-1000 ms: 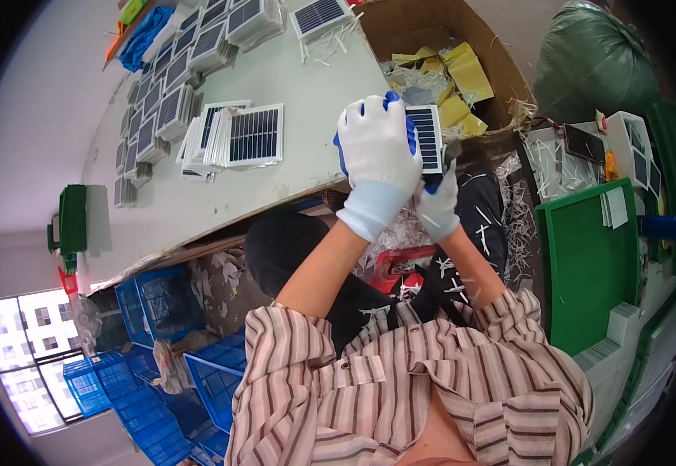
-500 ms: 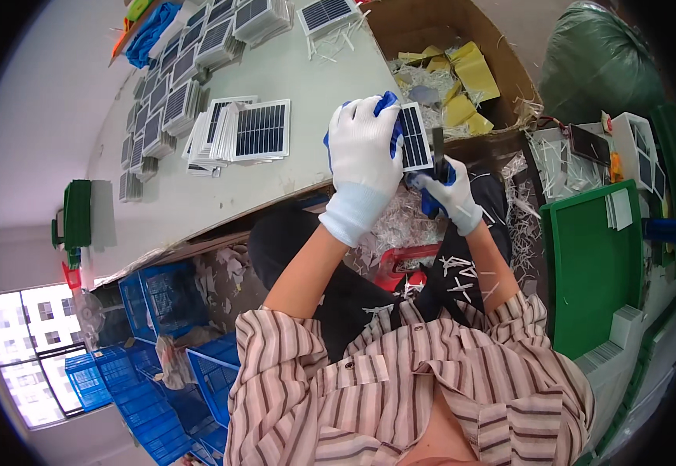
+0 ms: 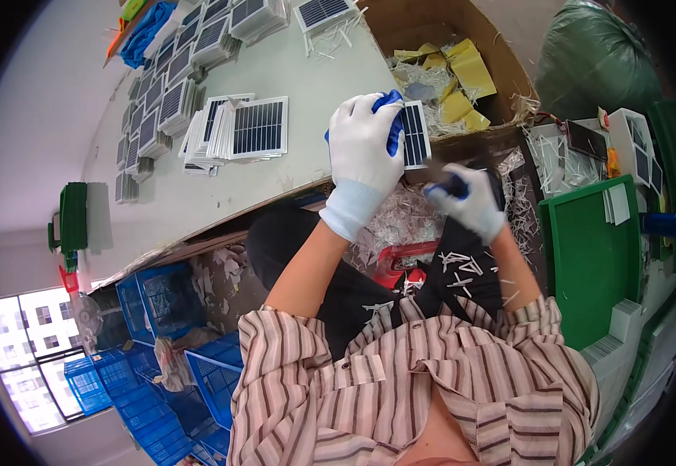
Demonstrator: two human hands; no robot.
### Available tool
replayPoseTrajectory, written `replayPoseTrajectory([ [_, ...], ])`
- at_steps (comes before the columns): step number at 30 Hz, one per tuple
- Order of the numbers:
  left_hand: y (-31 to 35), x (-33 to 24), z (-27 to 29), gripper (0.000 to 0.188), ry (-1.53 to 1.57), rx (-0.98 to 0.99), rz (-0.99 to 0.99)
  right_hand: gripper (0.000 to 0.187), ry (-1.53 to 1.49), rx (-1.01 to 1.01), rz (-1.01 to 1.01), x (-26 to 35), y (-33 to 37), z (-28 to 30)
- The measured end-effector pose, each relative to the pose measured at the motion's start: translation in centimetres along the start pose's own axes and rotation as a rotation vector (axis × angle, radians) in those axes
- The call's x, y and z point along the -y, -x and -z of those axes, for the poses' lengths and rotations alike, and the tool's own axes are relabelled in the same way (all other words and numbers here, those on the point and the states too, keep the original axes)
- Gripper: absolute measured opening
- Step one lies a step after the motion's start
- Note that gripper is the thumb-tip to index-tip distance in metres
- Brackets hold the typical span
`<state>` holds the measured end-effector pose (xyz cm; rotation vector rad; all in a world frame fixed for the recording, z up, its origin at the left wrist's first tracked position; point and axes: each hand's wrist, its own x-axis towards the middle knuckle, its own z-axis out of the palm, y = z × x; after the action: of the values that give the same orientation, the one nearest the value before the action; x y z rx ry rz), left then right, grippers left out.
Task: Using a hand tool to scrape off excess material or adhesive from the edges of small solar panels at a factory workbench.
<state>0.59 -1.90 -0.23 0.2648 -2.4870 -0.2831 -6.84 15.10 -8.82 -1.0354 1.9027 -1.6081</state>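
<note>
My left hand, in a white glove with blue palm, is closed on a small white-edged solar panel at the table's right corner. The panel stands tilted, its dark cells facing right. My right hand, gloved alike and smeared by motion, is just below and right of the panel. Its fingers are curled round a dark narrow tool, too blurred to name its kind. On the table to the left lies a fanned pile of similar panels.
Many stacked panels fill the table's far left. A cardboard box with yellow sheets and white strips stands beyond my hands. To the right are a green tray and a green sack. Blue crates stand lower left. White strips litter my lap.
My right hand has moved right and toward me, away from the panel's edge, with the dark tool. My left hand still holds the panel in nearly the same place.
</note>
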Motion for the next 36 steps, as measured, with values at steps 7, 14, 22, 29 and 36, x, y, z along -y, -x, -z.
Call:
replayPoseTrajectory([
  [7,0.1,0.1,0.3,0.035,-0.071,-0.027,0.025,0.037,0.221,-0.252,0.284,0.4,-5.4,1.2],
  [14,0.9,2.3,2.5,0.042,0.323,0.046,0.105,0.041,0.458,-0.149,0.619,2.9,-4.3,5.1],
  [22,-0.1,6.8,7.3,0.063,-0.007,0.2,0.065,0.02,0.348,-0.29,0.464,2.9,0.6,8.6],
  [29,-1.8,12.7,14.9,0.068,-0.289,0.675,-0.033,0.02,0.076,-0.401,-0.424,-1.5,8.8,24.1],
  [36,-2.0,11.0,14.0,0.049,-0.035,0.398,-0.01,0.013,0.159,-0.315,-0.804,-9.7,15.7,30.2],
])
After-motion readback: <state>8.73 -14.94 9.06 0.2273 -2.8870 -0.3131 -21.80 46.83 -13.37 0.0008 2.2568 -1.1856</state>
